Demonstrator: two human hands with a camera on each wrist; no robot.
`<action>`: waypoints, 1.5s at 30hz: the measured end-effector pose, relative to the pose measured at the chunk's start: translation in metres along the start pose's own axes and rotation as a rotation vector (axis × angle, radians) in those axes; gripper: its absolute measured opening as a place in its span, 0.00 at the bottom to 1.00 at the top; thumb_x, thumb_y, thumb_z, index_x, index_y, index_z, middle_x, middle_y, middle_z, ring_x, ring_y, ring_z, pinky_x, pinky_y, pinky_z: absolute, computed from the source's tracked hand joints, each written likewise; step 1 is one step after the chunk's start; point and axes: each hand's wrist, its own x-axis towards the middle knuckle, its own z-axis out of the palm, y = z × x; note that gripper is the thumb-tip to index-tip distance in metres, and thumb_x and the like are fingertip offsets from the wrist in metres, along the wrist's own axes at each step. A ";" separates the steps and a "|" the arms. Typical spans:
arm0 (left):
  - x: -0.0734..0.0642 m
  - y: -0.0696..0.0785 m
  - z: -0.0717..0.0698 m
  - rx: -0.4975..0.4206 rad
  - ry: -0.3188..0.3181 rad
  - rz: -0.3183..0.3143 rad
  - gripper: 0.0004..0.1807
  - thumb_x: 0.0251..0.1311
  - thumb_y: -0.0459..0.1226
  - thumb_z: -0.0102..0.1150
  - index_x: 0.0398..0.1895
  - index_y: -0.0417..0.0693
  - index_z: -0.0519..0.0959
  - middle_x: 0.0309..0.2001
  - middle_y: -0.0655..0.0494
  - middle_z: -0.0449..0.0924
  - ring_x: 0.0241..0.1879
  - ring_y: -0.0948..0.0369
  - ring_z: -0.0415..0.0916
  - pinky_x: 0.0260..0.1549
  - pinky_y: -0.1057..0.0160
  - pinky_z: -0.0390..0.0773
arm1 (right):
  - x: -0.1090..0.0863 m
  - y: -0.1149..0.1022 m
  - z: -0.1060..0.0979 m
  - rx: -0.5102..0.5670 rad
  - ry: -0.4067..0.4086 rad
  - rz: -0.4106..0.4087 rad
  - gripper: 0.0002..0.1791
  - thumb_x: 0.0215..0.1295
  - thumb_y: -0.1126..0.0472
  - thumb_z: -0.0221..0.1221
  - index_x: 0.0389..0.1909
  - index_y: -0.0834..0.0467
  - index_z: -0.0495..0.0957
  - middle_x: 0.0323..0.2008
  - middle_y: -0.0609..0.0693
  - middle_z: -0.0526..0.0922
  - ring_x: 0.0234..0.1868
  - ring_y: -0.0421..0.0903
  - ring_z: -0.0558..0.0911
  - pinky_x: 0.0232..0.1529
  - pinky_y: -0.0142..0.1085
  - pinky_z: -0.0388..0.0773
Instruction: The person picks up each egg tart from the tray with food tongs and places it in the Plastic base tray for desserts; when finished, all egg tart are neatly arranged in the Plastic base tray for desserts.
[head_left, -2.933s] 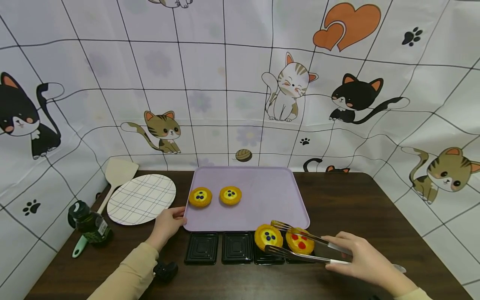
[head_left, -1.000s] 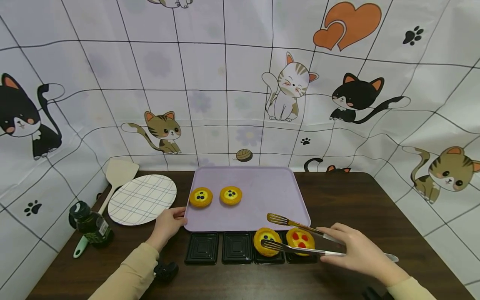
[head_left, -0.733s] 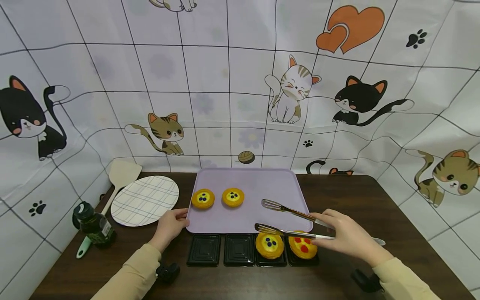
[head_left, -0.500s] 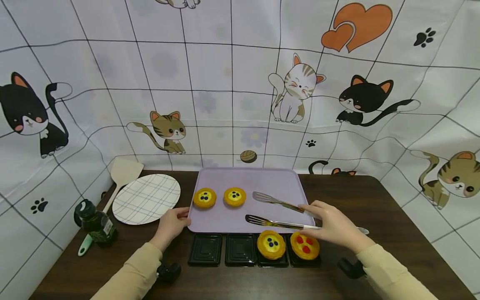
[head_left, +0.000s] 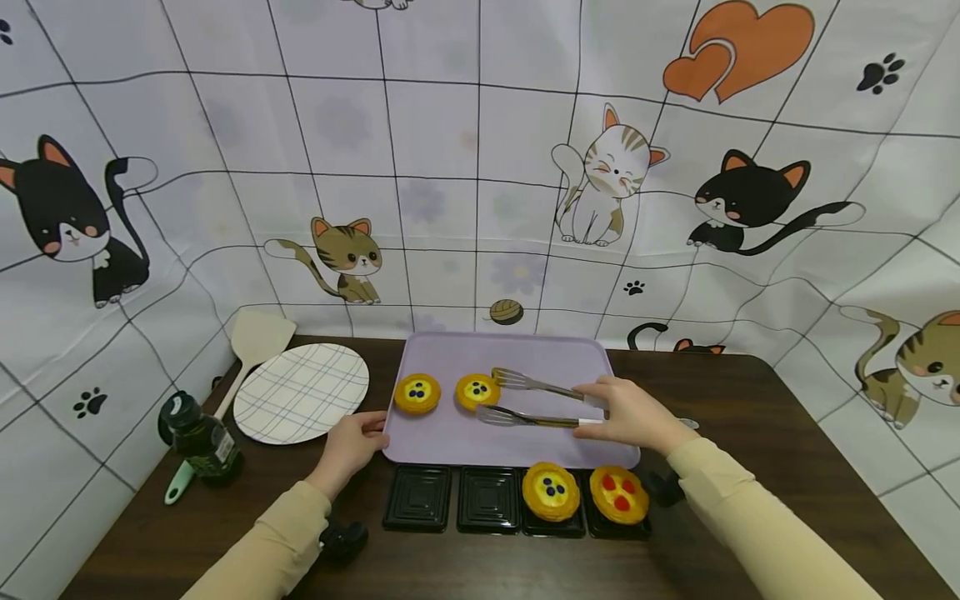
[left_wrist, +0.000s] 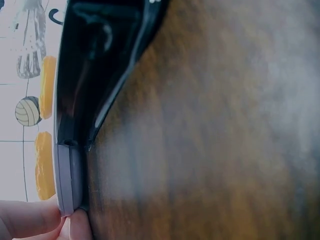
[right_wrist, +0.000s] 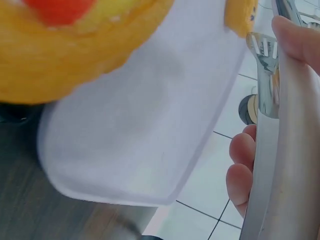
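Note:
My left hand (head_left: 351, 450) pinches the left edge of the lavender tray (head_left: 555, 442) between thumb and fingers, as the left wrist view also shows. My right hand (head_left: 633, 414) holds metal tongs (head_left: 528, 419) with white grips over the tray. The tongs are spread, their slotted tips at either side of a tart with dark blue dots (head_left: 472, 392). A like tart (head_left: 417, 393) lies left of it on the tray. In front, another blue-dotted tart (head_left: 551, 492) and a red-dotted tart (head_left: 618, 494) sit on black square holders.
Two black square holders (head_left: 488, 500) with nothing on them stand left of the filled pair. At left are a checked plate (head_left: 303, 393), a cream spatula (head_left: 261, 335) and a green jar (head_left: 201, 442). A cat-print sheet (head_left: 442, 208) hangs behind the table.
The tongs let go of the blue-dotted tart on its black holder. My right hand then carried them left and back to the middle tart on the tray. My left hand stays at the tray edge.

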 end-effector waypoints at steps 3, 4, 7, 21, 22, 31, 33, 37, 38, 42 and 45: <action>0.000 0.000 0.001 0.000 -0.003 0.000 0.23 0.55 0.25 0.58 0.56 0.28 0.73 0.48 0.35 0.80 0.46 0.47 0.80 0.42 0.54 0.80 | 0.007 -0.001 0.001 -0.015 0.005 0.015 0.35 0.47 0.45 0.70 0.56 0.60 0.77 0.39 0.55 0.80 0.26 0.39 0.72 0.29 0.33 0.75; 0.001 0.000 0.001 0.000 -0.003 0.000 0.23 0.55 0.26 0.58 0.56 0.28 0.73 0.48 0.36 0.80 0.46 0.47 0.80 0.42 0.55 0.80 | 0.009 -0.001 0.002 -0.025 0.010 0.021 0.36 0.47 0.45 0.70 0.56 0.59 0.78 0.40 0.55 0.80 0.28 0.41 0.74 0.31 0.35 0.77; 0.000 0.001 0.000 0.006 -0.004 0.005 0.22 0.55 0.26 0.58 0.56 0.28 0.73 0.48 0.35 0.80 0.46 0.47 0.80 0.41 0.55 0.81 | 0.015 -0.002 0.005 -0.061 0.015 0.039 0.36 0.47 0.44 0.70 0.56 0.58 0.78 0.42 0.55 0.80 0.33 0.44 0.78 0.37 0.41 0.80; -0.001 0.005 -0.002 0.018 -0.004 0.020 0.23 0.55 0.25 0.59 0.56 0.27 0.73 0.48 0.34 0.80 0.45 0.46 0.80 0.41 0.54 0.81 | 0.025 -0.009 0.014 -0.068 0.013 0.064 0.36 0.45 0.45 0.71 0.55 0.58 0.78 0.38 0.53 0.78 0.31 0.44 0.74 0.33 0.40 0.76; -0.001 0.005 -0.002 0.021 -0.006 0.021 0.23 0.55 0.25 0.59 0.56 0.27 0.73 0.48 0.34 0.80 0.45 0.46 0.80 0.41 0.54 0.81 | 0.025 -0.009 0.014 -0.055 0.010 0.068 0.36 0.45 0.45 0.71 0.55 0.59 0.78 0.37 0.53 0.78 0.30 0.43 0.73 0.31 0.38 0.75; -0.001 0.005 -0.001 0.044 -0.005 0.019 0.23 0.55 0.26 0.59 0.56 0.27 0.73 0.48 0.35 0.80 0.45 0.47 0.80 0.41 0.54 0.81 | 0.015 -0.010 0.012 0.033 0.001 0.071 0.35 0.47 0.47 0.71 0.56 0.59 0.78 0.34 0.55 0.77 0.25 0.42 0.69 0.25 0.32 0.69; -0.001 0.005 0.000 0.047 -0.005 0.021 0.23 0.55 0.26 0.59 0.55 0.27 0.73 0.48 0.35 0.80 0.45 0.46 0.80 0.41 0.54 0.81 | 0.009 -0.010 0.010 0.037 0.014 0.058 0.35 0.47 0.47 0.71 0.56 0.58 0.78 0.34 0.54 0.77 0.24 0.41 0.68 0.24 0.31 0.69; -0.001 0.004 0.001 0.049 -0.006 0.011 0.23 0.55 0.26 0.59 0.56 0.28 0.73 0.48 0.35 0.80 0.45 0.47 0.80 0.41 0.55 0.81 | -0.004 -0.009 0.008 0.041 0.029 0.038 0.34 0.48 0.46 0.70 0.56 0.57 0.78 0.33 0.52 0.76 0.23 0.39 0.67 0.23 0.30 0.69; -0.001 0.004 0.001 0.051 -0.005 0.010 0.23 0.55 0.26 0.59 0.56 0.28 0.73 0.48 0.35 0.80 0.45 0.47 0.80 0.41 0.55 0.81 | -0.008 -0.009 0.008 0.042 0.030 0.034 0.34 0.49 0.45 0.70 0.56 0.57 0.78 0.33 0.51 0.76 0.24 0.39 0.67 0.23 0.29 0.69; -0.002 0.005 0.000 0.060 -0.003 0.016 0.23 0.55 0.25 0.58 0.56 0.27 0.73 0.47 0.35 0.80 0.45 0.46 0.80 0.40 0.55 0.81 | -0.021 -0.010 0.007 0.063 0.036 0.035 0.35 0.49 0.44 0.69 0.56 0.57 0.78 0.35 0.51 0.76 0.25 0.38 0.69 0.25 0.28 0.72; -0.003 0.006 0.000 0.066 0.001 0.017 0.23 0.54 0.25 0.58 0.56 0.27 0.73 0.47 0.35 0.80 0.45 0.46 0.80 0.40 0.55 0.81 | -0.030 -0.013 0.005 0.078 0.040 0.047 0.35 0.48 0.43 0.69 0.56 0.56 0.78 0.37 0.51 0.77 0.28 0.39 0.70 0.28 0.28 0.74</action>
